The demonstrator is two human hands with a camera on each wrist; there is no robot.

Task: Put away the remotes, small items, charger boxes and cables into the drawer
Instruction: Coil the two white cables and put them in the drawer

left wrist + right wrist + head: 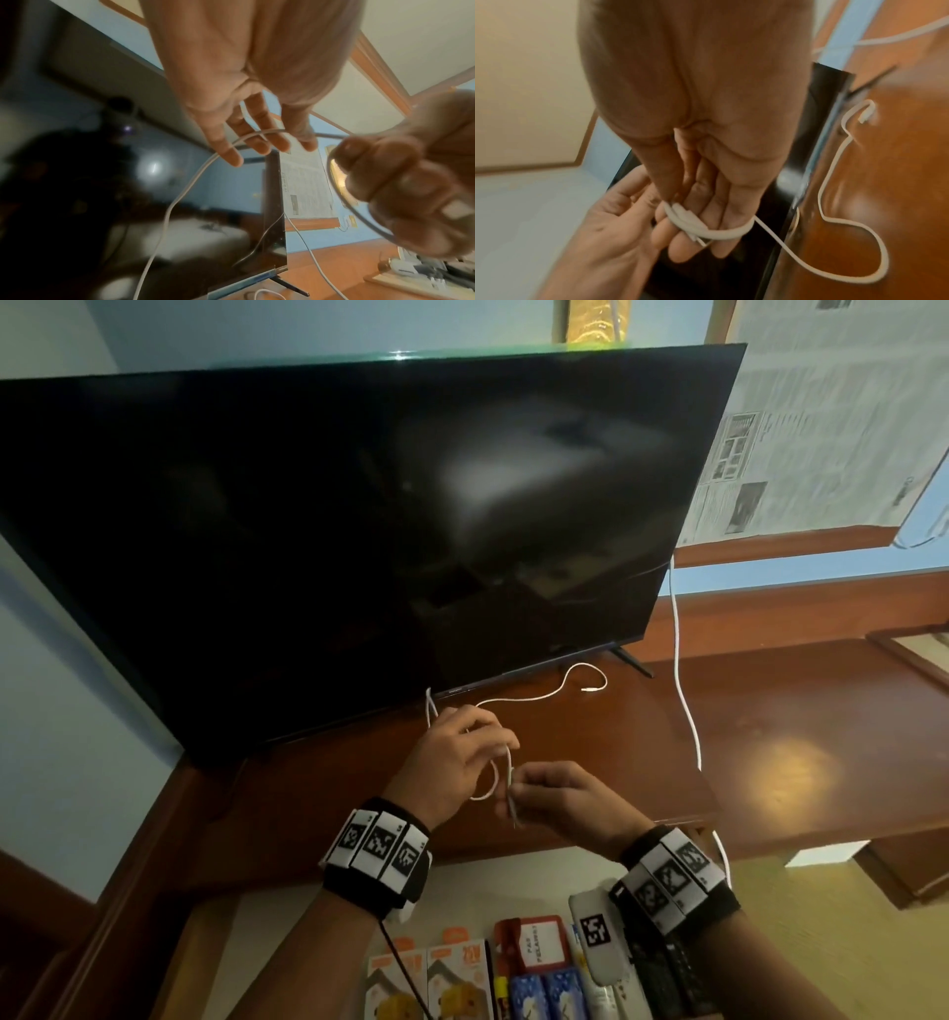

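Note:
A thin white cable (539, 695) lies on the wooden TV stand (770, 737), its far plug (590, 691) by the TV's foot. My right hand (518, 793) has a loop of the cable (834, 219) round its fingers (693, 239), with the thumb pinning the near plug. My left hand (477, 747) is just beside it and pinches the cable (180, 199) between thumb and fingers (270, 144). Below my wrists the open drawer (287, 942) holds charger boxes (452, 983), black remotes (662, 978) and small items.
A big dark TV (359, 531) stands at the back of the stand, close behind my hands. A thicker white cord (683, 701) drops from behind the TV over the stand's right front edge. A red card holder (539, 947) and blue packets (549, 994) lie in the drawer.

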